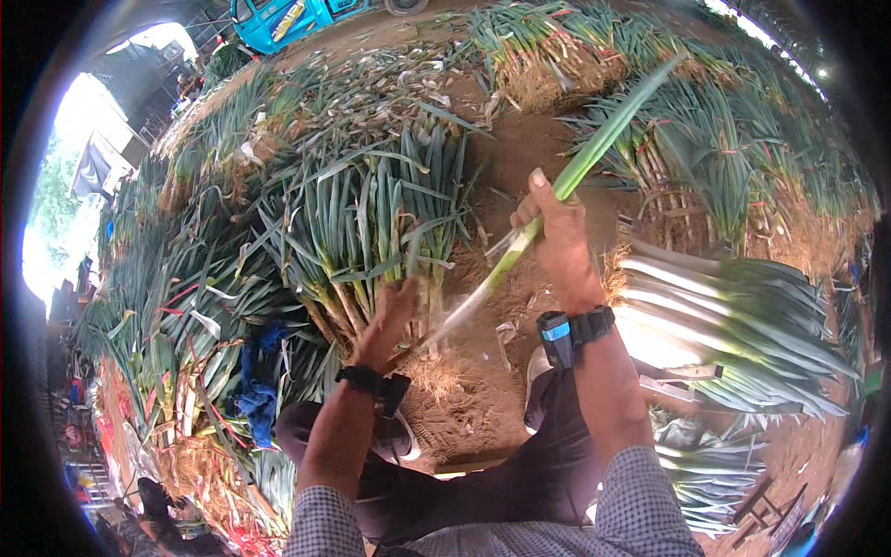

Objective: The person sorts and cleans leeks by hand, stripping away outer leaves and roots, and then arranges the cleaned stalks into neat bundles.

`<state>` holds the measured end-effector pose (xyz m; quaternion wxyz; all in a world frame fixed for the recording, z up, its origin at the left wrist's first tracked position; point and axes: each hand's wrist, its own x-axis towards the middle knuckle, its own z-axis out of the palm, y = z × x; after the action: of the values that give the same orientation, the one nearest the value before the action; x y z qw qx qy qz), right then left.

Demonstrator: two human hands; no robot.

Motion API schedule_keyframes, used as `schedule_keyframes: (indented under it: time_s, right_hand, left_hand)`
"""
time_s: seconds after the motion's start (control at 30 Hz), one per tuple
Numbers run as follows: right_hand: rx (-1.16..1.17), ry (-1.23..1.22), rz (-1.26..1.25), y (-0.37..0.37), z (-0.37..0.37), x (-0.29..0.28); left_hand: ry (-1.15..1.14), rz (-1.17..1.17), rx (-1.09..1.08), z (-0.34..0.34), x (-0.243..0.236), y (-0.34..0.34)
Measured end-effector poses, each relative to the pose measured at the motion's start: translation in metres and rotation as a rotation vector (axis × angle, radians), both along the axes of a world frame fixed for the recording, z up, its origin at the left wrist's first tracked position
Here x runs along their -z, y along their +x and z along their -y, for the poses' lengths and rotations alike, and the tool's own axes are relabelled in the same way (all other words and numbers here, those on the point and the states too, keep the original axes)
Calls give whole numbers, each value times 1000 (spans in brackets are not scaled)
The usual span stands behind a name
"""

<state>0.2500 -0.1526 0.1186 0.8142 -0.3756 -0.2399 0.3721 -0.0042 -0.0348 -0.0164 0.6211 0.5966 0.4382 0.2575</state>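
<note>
My right hand (560, 223) is closed around a long green onion (594, 153), near where its leaves begin. The leaves point up and to the right. Its pale stalk slants down to the left, with the root end blurred near my left hand. My left hand (397, 302) is smeared by motion in front of a standing bundle of green onions (348, 213). A strip of leaf shows just above it; whether the fingers grip it cannot be made out. To the right of my right forearm lies a stack of trimmed green onions (715, 316), white stalks toward me.
Rooted green onion bundles (715, 158) lie at the far right, with more heaped on the left. Blue cloth (258, 385) hangs among the left leaves. A blue vehicle (297, 20) stands at the back. Bare soil (520, 139) runs between the heaps; a small wooden frame (766, 506) sits lower right.
</note>
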Motion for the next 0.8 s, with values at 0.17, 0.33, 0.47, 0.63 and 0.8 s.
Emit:
schedule_keyframes:
  time_s: [0.17, 0.33, 0.47, 0.63, 0.8]
  right_hand:
    - [-189, 275, -67, 37, 6, 12]
    - [-155, 297, -62, 23, 0, 0]
    - [-234, 315, 7, -3, -10, -1]
    - [-207, 23, 122, -20, -8, 6]
    - [-219, -45, 116, -11, 2, 9]
  left_hand:
    - [290, -280, 161, -20, -6, -28]
    - [244, -141, 446, 35, -93, 25]
    - [399, -91, 477, 80, -124, 72]
    - [752, -15, 266, 89, -99, 79]
    - [849, -34, 287, 91, -90, 81]
